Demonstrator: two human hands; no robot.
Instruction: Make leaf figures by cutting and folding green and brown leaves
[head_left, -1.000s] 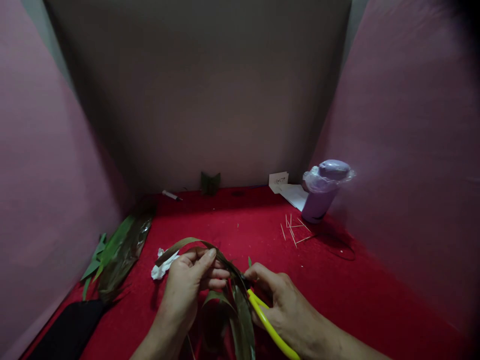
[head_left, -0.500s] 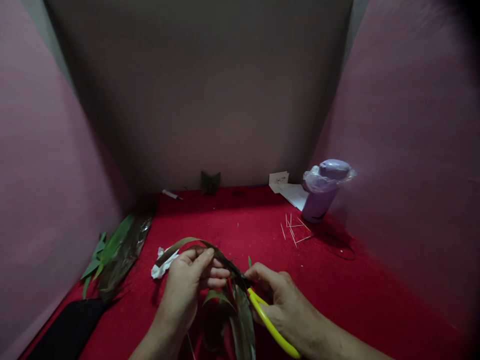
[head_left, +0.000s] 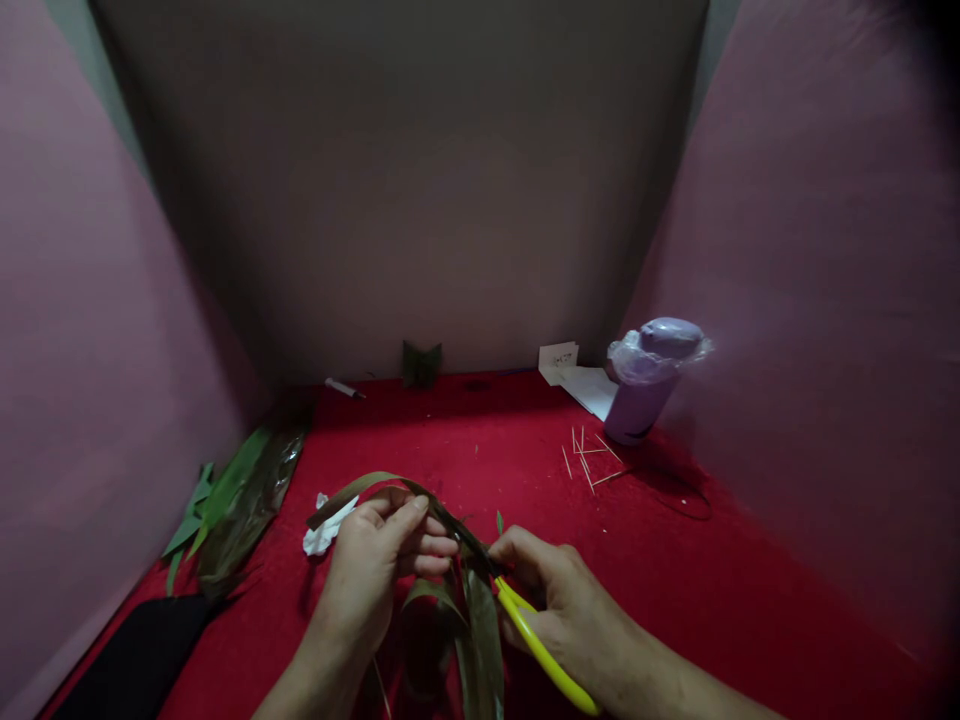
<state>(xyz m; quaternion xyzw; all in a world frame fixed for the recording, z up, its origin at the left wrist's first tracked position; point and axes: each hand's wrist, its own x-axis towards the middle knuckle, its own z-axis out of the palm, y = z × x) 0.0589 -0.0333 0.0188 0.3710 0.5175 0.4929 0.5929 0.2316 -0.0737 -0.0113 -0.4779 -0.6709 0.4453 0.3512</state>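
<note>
Between thumb and fingers, my left hand (head_left: 394, 545) pinches a long brownish-green leaf strip (head_left: 360, 487) that arcs out to the left. My right hand (head_left: 551, 580) is closed round a pair of scissors with yellow handles (head_left: 544, 660). Their dark blades lie at the leaf by my right fingers, mostly hidden there. Below both hands, more long leaf (head_left: 480, 640) hangs down toward the lower edge. A crumpled white tissue (head_left: 322, 535) lies just left of my left hand.
Large leaves (head_left: 251, 505) and a black item (head_left: 131, 655) lie at the left. A syringe (head_left: 343, 388) and a folded leaf piece (head_left: 421, 364) are at the back. Toothpicks (head_left: 589, 465), white papers (head_left: 589, 388) and a purple cup (head_left: 641, 405) topped with clear plastic occupy the right.
Both hands stay almost in place. The leaf strip's left tip and the hanging leaf below have shifted slightly left.
</note>
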